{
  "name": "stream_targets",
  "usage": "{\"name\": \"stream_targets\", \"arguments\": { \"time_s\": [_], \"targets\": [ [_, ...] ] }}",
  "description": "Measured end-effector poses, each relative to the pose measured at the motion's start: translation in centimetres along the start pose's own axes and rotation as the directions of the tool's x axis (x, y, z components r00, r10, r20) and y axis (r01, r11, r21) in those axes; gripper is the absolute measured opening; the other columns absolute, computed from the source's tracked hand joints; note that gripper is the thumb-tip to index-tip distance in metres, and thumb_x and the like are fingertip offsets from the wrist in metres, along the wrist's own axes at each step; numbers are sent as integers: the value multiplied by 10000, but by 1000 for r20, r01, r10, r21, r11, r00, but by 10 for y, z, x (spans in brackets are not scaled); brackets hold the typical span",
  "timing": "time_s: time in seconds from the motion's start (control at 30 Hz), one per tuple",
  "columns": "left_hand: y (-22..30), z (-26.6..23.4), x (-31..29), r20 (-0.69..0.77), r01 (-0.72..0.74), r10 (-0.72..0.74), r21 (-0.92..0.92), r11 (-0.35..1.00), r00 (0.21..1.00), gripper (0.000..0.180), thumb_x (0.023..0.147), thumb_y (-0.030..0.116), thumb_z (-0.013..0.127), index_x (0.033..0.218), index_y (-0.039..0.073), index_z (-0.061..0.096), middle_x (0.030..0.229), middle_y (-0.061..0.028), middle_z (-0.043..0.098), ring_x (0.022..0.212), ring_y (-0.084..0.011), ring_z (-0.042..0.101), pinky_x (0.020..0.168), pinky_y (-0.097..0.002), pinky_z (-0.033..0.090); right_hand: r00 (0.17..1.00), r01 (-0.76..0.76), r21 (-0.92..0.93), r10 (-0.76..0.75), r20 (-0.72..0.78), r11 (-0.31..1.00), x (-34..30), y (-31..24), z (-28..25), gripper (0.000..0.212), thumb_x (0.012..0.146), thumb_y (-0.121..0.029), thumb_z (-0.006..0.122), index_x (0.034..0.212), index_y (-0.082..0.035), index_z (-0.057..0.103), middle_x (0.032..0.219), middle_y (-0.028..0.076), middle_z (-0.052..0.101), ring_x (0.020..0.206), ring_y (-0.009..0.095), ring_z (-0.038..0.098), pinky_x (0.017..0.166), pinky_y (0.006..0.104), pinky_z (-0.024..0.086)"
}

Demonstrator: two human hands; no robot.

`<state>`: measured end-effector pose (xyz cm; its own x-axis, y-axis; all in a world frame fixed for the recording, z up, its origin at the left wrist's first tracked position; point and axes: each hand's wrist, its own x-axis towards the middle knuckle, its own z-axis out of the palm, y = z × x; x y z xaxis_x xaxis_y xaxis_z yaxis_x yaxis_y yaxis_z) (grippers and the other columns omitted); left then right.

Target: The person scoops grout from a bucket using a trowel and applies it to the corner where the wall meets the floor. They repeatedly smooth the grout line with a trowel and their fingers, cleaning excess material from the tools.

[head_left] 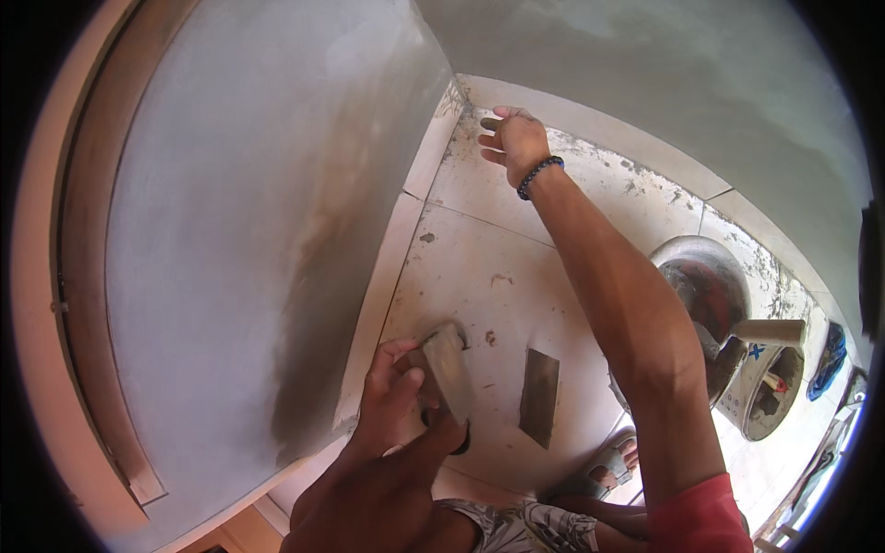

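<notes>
My left hand is low in the middle, its fingers closed on a flat, grey, tapering blade like a trowel or scraper; its handle is hidden. My right hand, with a dark beaded bracelet at the wrist, reaches far forward over the floor near the corner. Its fingers point left and stand apart. Something dark olive shows at one fingertip; I cannot tell if it is a coating or a small piece. A dark rectangular plate lies on the tiles right of the blade.
Grey plastered walls meet in the far corner above pale tile skirting. Light floor tiles carry mortar spots. To the right, partly behind my right arm, stand a round basin and a white bucket. A sandalled foot is below.
</notes>
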<state>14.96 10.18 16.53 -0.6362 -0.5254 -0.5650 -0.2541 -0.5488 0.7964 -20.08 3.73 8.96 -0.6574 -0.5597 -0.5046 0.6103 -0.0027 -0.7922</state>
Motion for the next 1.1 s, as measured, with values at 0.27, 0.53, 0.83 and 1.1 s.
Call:
{"name": "stream_targets", "arguments": {
  "time_s": [0.27, 0.53, 0.83, 1.1],
  "targets": [
    [0, -13, -17, -82, 119, -128, -111, 987, 988, 368, 942, 44, 470, 1293, 47, 360, 1101, -178, 588, 841, -206, 600, 728, -357, 496, 1000, -21, 441, 24, -1, 897, 64, 33, 25, 404, 807, 86, 334, 1192, 28, 443, 1041, 212, 521, 777, 340, 682, 535, 333, 547],
    [-3, -28, -23, -121, 137, -159, -174, 975, 980, 372, 965, 53, 458, 1311, 37, 324, 1107, -181, 588, 834, -209, 617, 736, -344, 491, 998, 4, 413, 23, -62, 911, 95, 44, 23, 371, 784, 97, 342, 1102, -3, 505, 860, 169, 568, 578, 255, 659, 358, 274, 388],
    [2, -28, -13, -99, 197, -222, -217, 956, 970, 356, 981, 54, 435, 1316, 39, 315, 1115, -178, 585, 869, -217, 609, 752, -349, 490, 995, 73, 257, -52, -86, 964, 94, 48, 26, 380, 793, 79, 363, 1126, -6, 524, 849, 128, 571, 591, 206, 635, 428, 280, 396],
    [1, -34, -11, -75, 212, -233, -223, 952, 969, 360, 974, 34, 428, 1315, 51, 314, 1128, -185, 567, 889, -227, 596, 761, -380, 489, 991, 114, 191, -99, -87, 975, 100, 53, 33, 351, 797, 72, 384, 1106, -1, 536, 790, 114, 596, 558, 191, 652, 391, 264, 387]
  ]
}}
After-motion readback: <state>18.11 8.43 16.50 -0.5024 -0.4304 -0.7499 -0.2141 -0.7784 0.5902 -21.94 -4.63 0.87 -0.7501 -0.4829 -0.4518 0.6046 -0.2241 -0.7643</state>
